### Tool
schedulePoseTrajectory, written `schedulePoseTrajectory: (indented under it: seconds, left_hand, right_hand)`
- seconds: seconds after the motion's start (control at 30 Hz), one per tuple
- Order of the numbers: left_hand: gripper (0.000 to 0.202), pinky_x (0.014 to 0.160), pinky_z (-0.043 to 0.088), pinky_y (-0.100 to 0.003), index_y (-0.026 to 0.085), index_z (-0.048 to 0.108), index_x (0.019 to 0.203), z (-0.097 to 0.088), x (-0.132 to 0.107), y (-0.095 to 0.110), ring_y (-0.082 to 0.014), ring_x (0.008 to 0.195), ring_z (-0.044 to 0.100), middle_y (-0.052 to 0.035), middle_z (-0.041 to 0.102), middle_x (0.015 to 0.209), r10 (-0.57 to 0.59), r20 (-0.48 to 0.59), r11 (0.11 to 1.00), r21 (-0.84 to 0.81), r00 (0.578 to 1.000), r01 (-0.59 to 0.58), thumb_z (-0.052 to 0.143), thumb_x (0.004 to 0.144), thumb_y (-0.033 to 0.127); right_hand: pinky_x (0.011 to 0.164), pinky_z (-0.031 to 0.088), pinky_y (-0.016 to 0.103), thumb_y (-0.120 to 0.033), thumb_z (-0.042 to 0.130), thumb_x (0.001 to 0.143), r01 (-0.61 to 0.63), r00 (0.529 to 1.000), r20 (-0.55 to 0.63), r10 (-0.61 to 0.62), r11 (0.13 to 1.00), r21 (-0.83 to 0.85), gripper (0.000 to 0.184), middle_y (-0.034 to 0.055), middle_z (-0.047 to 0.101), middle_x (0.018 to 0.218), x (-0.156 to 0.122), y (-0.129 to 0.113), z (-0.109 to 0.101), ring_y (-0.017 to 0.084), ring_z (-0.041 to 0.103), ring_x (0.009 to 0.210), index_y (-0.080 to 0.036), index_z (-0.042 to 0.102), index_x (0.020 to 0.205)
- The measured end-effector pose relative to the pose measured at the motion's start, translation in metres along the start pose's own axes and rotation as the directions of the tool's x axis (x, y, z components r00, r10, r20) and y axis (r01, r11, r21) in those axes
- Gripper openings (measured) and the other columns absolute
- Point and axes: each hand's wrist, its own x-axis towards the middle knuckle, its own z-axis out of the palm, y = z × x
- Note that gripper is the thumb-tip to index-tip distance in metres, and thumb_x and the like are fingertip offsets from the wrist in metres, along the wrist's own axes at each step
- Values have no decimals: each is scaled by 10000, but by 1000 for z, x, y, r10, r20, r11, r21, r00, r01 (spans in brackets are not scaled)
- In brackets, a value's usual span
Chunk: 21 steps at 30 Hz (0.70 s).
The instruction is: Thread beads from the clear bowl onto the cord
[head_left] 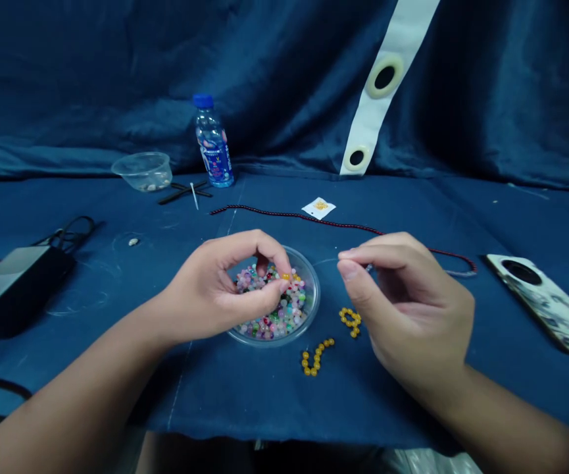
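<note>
1. Grip first: my left hand (218, 289) is curled down into the bowl, its fingertips (279, 284) closed among the beads beside a small yellow-orange one. I cannot tell whether they have hold of a bead.
2. My right hand (407, 306) hangs just right of the bowl, thumb and forefinger pinched together. A tiny pale glint shows at the pinch, too small to name, so I cannot tell what it holds.
3. The round clear glass bowl (311, 289) sits under my left hand, holding a thick heap of mixed pink, white, green and blue round beads (277, 319). That heap is the bulk of what lies unsorted.
4. Outside the bowl, two short runs of glossy yellow round beads (316, 357) (350, 322) lie just right of it and near each other. I cannot tell whether they are threaded.
5. Farther out, a long dark red beaded strand (304, 216) curves across the blue cloth table cover (116, 395), passing behind my right hand. A small white paper sachet (318, 208) lies beside it.
6. Around the edges are a clear plastic cup (142, 171), a blue-capped water bottle (212, 141), a black adapter with its cord (15, 289) and a phone in a marbled case (545, 303). None of them sits between my hands and the bowl.
</note>
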Motion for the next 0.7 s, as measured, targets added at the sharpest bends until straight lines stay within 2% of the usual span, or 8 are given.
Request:
schedulePoseTrajectory:
  seconds: [0.2,0.4,0.57,0.7]
  left_hand:
    - [151,922,596,-239,202,771,1040,1,3,0,-113,974,714,-8,751,1040,108,-38,994,29,993,-107,826,955,89]
    - [108,826,600,-240,213,765,1025,1,0,-1,-115,907,722,-1,782,1008,13,-37,999,-38,999,-14,824,977,136]
    - [127,855,620,-272,212,755,1022,2,0,0,-141,934,750,-14,804,1032,2,-46,998,-62,999,-5,842,960,142]
    - [145,861,643,-259,212,754,1011,3,2,3,-136,942,771,-9,816,1027,22,-35,995,-97,999,-26,826,953,100]
  right_hand:
    - [743,598,358,-54,795,984,98,994,-45,-99,995,-20,231,24,794,982,-1,0,-1,186,724,883,-255,816,1096]
    - [692,617,360,-60,805,978,187,981,-38,-190,979,-76,258,37,786,946,-2,-2,-3,209,745,880,-268,825,1129]
    - [692,617,343,-77,815,972,171,985,-11,-171,984,-55,264,26,784,943,-4,-2,0,204,748,886,-280,830,1141]
    - [657,592,337,-87,801,987,151,988,-2,-152,988,-43,250,27,773,927,-4,-4,2,207,745,896,-293,825,1127]
